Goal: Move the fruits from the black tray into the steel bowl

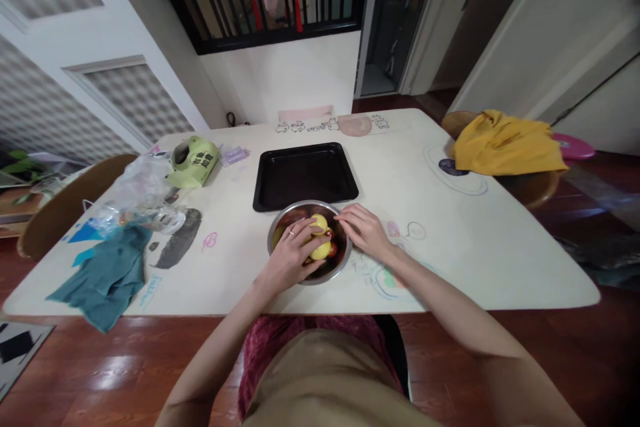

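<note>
A round metal bowl (345, 263) stands at the table's near edge with several fruits in it. Two smooth yellow fruits that look like lemons lie on top: an upper lemon (319, 223) and a lower lemon (321, 251). Small red fruits (333, 250) show beside them. My left hand (296, 253) reaches into the bowl, its fingers and thumb curved around the lower lemon and partly hiding both. At the bowl's right rim, my right hand (364, 230) has its fingertips closed on the edge. Just behind the bowl lies a black baking tray (306, 177).
To the left are a green printed bag (200, 163), clear plastic bags (137, 187) and a teal cloth (113, 273) overhanging the front edge. A yellow cloth (507, 143) hangs over a chair at the right. Drawings mark the white tabletop (480, 247).
</note>
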Demonstrator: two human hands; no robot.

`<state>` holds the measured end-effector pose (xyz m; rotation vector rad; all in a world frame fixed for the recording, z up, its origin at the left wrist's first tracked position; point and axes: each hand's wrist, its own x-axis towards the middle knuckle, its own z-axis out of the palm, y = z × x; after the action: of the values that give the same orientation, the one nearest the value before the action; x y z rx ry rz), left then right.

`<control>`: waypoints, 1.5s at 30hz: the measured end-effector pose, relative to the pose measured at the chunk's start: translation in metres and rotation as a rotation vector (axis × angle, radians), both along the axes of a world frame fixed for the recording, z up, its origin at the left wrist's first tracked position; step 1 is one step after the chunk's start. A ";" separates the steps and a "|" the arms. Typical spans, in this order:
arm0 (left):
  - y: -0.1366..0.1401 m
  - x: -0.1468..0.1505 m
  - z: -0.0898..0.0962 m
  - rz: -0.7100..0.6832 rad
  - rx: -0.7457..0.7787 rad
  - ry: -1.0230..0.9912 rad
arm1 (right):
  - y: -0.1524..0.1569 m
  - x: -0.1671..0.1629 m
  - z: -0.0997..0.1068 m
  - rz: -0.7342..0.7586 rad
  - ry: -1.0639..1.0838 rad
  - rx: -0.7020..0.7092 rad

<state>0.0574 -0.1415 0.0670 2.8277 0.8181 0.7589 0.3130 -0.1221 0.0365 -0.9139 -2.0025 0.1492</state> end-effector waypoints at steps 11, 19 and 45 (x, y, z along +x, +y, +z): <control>0.003 0.000 -0.001 -0.013 -0.021 0.014 | -0.002 -0.001 0.000 0.009 0.000 -0.015; 0.006 -0.002 0.001 0.002 -0.048 -0.004 | -0.002 -0.001 0.001 0.003 0.001 -0.013; 0.004 -0.006 -0.001 -0.012 -0.099 -0.046 | -0.002 0.000 0.000 0.007 -0.026 0.077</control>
<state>0.0509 -0.1373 0.0658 2.7158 0.8073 0.7575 0.3125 -0.1240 0.0365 -0.8634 -2.0218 0.0639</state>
